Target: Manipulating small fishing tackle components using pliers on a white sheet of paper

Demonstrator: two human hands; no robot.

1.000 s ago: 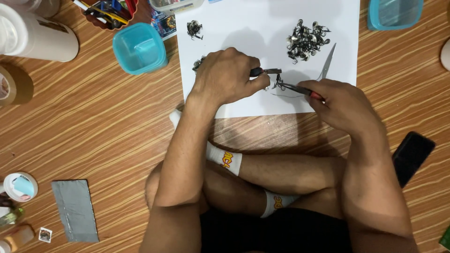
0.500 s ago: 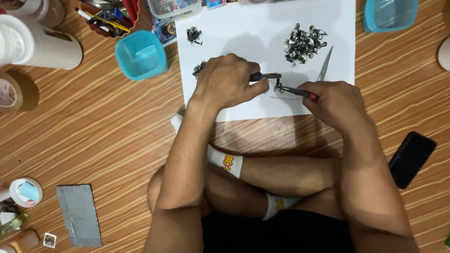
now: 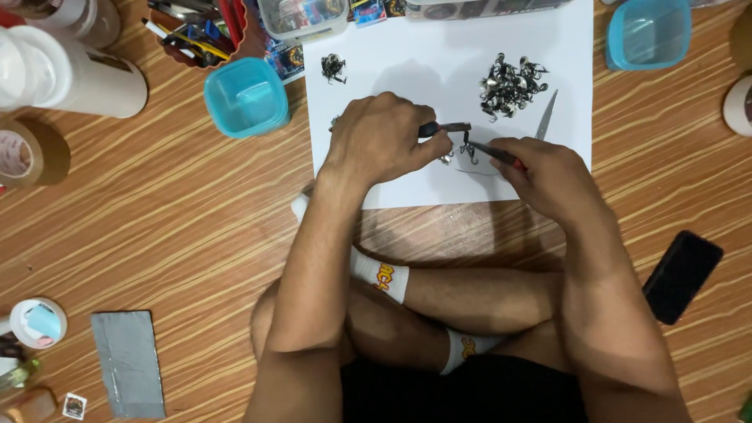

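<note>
Seated cross-legged on the wood floor, a person keeps both hands over a white paper sheet (image 3: 439, 47), as a second ago. The left hand (image 3: 380, 141) pinches dark-handled pliers (image 3: 445, 128); the right hand (image 3: 548, 172) pinches red-handled pliers (image 3: 493, 152), both meeting on a small metal clasp (image 3: 467, 146) just below the sheet's pile of metal pieces (image 3: 509, 82).

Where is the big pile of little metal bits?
In the head view, the metal pile lies on the white paper sheet's upper right, just beyond the right hand, beside the scissors.

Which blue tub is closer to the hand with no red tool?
The blue tub left of the white paper, close to the left hand. The other tub sits in the top right corner.
</note>
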